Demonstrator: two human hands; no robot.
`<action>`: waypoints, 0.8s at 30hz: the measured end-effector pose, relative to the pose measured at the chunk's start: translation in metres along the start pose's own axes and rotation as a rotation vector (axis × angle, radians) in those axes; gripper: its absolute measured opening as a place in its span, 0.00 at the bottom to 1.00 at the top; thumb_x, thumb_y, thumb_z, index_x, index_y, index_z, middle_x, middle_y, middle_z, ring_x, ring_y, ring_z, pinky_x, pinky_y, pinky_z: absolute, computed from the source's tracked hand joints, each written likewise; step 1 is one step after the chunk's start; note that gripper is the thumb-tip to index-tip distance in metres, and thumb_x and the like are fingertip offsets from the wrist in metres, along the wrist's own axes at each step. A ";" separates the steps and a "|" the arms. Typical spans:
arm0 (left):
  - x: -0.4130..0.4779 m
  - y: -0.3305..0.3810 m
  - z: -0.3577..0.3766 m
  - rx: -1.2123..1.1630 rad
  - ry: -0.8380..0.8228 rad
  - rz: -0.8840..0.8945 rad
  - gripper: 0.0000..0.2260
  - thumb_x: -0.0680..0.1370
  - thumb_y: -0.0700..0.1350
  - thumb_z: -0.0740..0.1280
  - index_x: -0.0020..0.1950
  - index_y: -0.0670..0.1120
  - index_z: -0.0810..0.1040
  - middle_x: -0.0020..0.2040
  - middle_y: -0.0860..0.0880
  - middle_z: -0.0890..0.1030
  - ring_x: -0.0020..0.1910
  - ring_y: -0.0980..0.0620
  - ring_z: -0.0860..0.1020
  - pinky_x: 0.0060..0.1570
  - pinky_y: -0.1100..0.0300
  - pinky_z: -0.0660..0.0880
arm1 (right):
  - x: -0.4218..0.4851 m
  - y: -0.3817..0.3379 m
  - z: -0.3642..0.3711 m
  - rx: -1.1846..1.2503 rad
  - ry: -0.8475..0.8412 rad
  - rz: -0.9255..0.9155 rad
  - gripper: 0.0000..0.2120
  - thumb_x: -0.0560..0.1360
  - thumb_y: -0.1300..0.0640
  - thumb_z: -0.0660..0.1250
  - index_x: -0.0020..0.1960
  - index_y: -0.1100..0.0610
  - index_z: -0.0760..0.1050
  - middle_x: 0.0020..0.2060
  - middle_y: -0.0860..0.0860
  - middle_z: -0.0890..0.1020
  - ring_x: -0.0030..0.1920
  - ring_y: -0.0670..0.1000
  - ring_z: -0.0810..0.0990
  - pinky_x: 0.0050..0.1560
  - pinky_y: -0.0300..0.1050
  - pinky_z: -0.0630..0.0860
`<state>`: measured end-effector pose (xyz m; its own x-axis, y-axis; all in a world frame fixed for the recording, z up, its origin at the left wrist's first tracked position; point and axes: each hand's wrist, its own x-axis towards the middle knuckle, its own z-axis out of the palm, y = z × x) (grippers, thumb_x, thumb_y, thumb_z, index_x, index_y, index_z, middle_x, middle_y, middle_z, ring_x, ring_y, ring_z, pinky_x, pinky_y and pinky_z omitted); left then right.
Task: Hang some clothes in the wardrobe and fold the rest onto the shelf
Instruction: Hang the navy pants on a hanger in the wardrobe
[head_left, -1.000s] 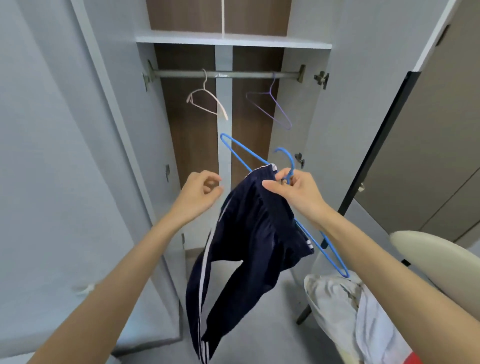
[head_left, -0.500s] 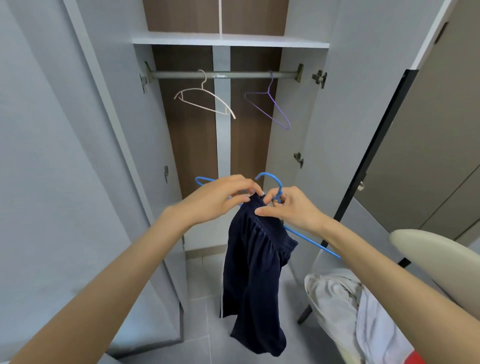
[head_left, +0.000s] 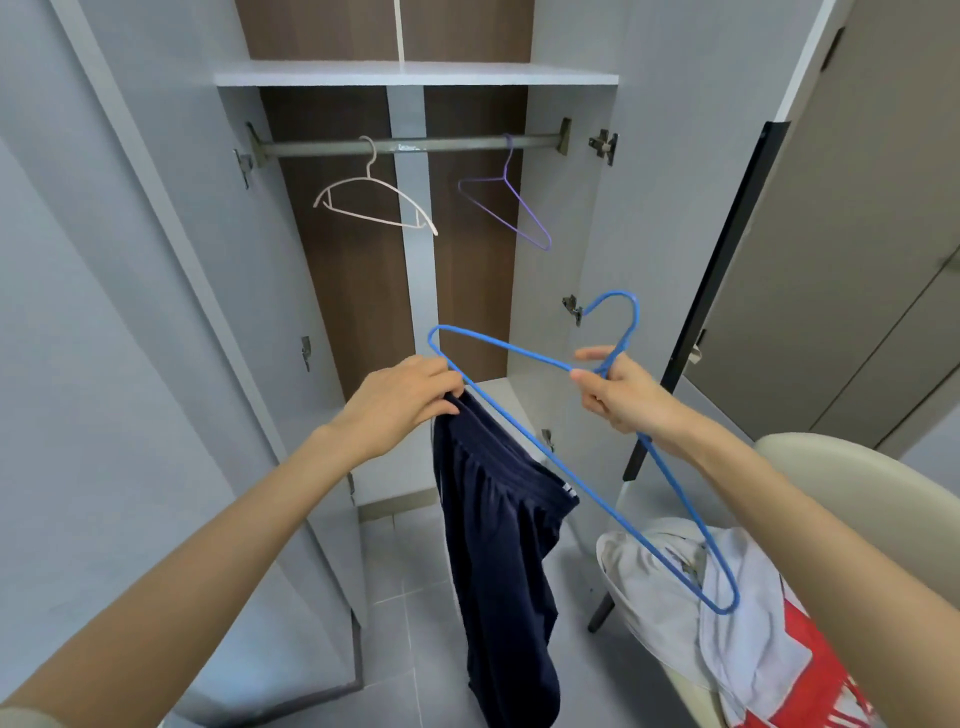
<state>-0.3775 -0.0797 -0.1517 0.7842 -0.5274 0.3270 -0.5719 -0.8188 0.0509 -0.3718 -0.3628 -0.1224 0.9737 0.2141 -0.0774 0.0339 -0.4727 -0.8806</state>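
Dark navy trousers (head_left: 501, 545) hang down in front of the open wardrobe, draped over the lower bar of a blue wire hanger (head_left: 566, 470). My left hand (head_left: 402, 397) grips the trousers' waistband at the hanger's left end. My right hand (head_left: 618, 392) pinches the hanger at its neck, just under the hook, and the hanger slopes down to the right. Above, the metal rail (head_left: 410, 145) carries a white hanger (head_left: 371, 202) and a purple hanger (head_left: 506, 205), both bare. A white shelf (head_left: 415, 78) runs above the rail.
A cream chair (head_left: 857, 483) at the lower right holds a pile of white and red clothes (head_left: 727, 613). Grey wardrobe doors stand open on the left (head_left: 130, 364) and right (head_left: 670, 208). A dark-edged door (head_left: 727, 270) stands beyond. Grey floor tiles lie below.
My hands have moved apart: the left slid the waistband to the hanger's left end, the right lifted the hook up and right. The hanger now spreads wide and tilted.
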 end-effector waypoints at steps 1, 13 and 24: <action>0.000 -0.004 0.003 0.015 -0.014 -0.018 0.06 0.82 0.51 0.60 0.54 0.51 0.73 0.51 0.56 0.72 0.48 0.57 0.66 0.39 0.61 0.69 | -0.001 0.002 -0.006 -0.017 -0.003 0.037 0.08 0.82 0.53 0.58 0.57 0.55 0.71 0.23 0.44 0.68 0.20 0.42 0.62 0.21 0.32 0.58; 0.012 -0.035 0.029 0.068 -0.164 -0.225 0.06 0.82 0.50 0.61 0.54 0.50 0.73 0.50 0.53 0.69 0.44 0.52 0.68 0.33 0.60 0.63 | -0.024 0.021 -0.036 -0.134 0.184 0.004 0.12 0.76 0.53 0.67 0.37 0.51 0.85 0.32 0.57 0.66 0.36 0.55 0.61 0.39 0.45 0.60; 0.011 -0.039 0.024 0.083 -0.198 -0.145 0.04 0.82 0.47 0.59 0.53 0.51 0.73 0.49 0.54 0.68 0.40 0.52 0.70 0.37 0.59 0.68 | -0.022 0.037 -0.033 -0.103 0.286 0.057 0.13 0.76 0.49 0.69 0.36 0.52 0.84 0.19 0.45 0.64 0.32 0.54 0.59 0.35 0.46 0.58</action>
<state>-0.3403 -0.0588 -0.1732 0.8931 -0.4304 0.1308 -0.4346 -0.9006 0.0040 -0.3850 -0.4131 -0.1376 0.9981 -0.0579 0.0220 -0.0145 -0.5645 -0.8253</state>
